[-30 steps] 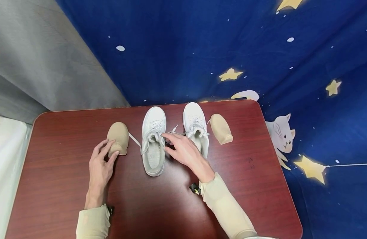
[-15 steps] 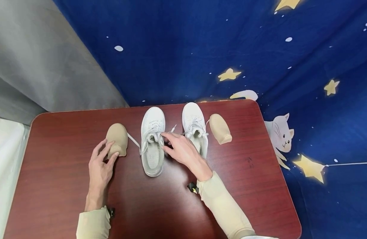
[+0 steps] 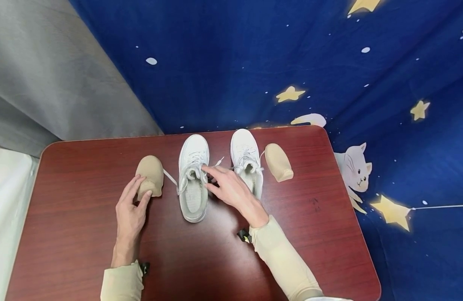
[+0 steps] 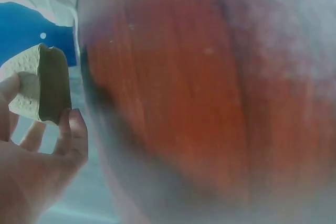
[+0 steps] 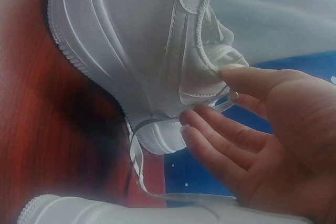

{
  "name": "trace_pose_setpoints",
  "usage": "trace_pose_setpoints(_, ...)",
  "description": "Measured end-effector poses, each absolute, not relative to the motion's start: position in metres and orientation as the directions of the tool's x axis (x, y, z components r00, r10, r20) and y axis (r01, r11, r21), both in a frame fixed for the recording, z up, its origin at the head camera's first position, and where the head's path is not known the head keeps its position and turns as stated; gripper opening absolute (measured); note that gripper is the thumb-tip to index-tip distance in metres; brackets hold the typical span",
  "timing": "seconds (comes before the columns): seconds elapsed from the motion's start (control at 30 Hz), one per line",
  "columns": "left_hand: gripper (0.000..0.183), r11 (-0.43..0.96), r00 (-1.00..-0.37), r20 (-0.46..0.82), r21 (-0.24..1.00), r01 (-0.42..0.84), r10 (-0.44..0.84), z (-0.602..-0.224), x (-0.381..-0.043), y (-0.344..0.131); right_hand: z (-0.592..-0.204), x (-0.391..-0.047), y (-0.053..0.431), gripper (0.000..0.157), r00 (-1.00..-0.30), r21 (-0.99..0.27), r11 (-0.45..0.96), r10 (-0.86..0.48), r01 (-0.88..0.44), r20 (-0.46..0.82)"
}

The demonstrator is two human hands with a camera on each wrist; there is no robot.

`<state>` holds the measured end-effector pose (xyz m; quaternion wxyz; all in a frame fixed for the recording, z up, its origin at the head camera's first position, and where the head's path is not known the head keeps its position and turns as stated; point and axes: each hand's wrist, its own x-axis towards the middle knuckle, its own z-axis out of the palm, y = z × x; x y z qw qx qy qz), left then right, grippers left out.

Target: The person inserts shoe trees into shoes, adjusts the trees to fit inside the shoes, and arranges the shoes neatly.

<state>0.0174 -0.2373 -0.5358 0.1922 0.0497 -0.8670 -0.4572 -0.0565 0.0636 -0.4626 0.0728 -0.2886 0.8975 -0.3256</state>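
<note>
Two white sneakers stand side by side, toes away from me, in the head view: the left sneaker [image 3: 194, 151] and the right sneaker [image 3: 244, 144]. My left hand [image 3: 131, 211] holds the near end of a beige, toe-shaped shoe insert [image 3: 150, 166]. The left wrist view has thumb and fingers on opposite sides of this insert [image 4: 30, 72]. Against the inner side of the left sneaker, my right hand [image 3: 231, 188] rests its fairly straight fingers. Up close, the thumb touches the collar of that sneaker [image 5: 142, 51], and the other fingertips touch its side near a loose lace [image 5: 137, 163].
A second beige insert [image 3: 279, 163] lies right of the right sneaker. A white lace [image 3: 170, 176] runs from the left sneaker towards the held insert. Everything is on a dark red wooden table [image 3: 310, 234]; blue [image 3: 223, 62] and grey [image 3: 92, 96] curtains hang behind it.
My left hand and the held insert have shifted very slightly to the right. The right hand and both sneakers look unchanged.
</note>
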Motion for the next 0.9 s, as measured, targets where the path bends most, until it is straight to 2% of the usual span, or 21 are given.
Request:
trace_pose_setpoints(0.33,0.049,0.562,-0.931,0.251,0.825,0.061,-0.266,-0.527,0.020,-0.233,-0.461,-0.058,0.063,0.057,-0.832,-0.611,0.649,-0.554,-0.453,0.029)
trace_pose_setpoints(0.63,0.050,0.535,-0.918,0.295,0.837,0.115,-0.263,-0.527,0.024,-0.235,-0.462,-0.062,0.060,0.056,-0.799,-0.600,0.628,-0.600,-0.496,0.032)
trace_pose_setpoints(0.9,0.049,0.512,-0.908,0.317,0.847,0.142,-0.274,-0.515,0.033,-0.223,-0.463,-0.059,0.063,0.057,-0.804,-0.627,0.614,-0.594,-0.480,0.034)
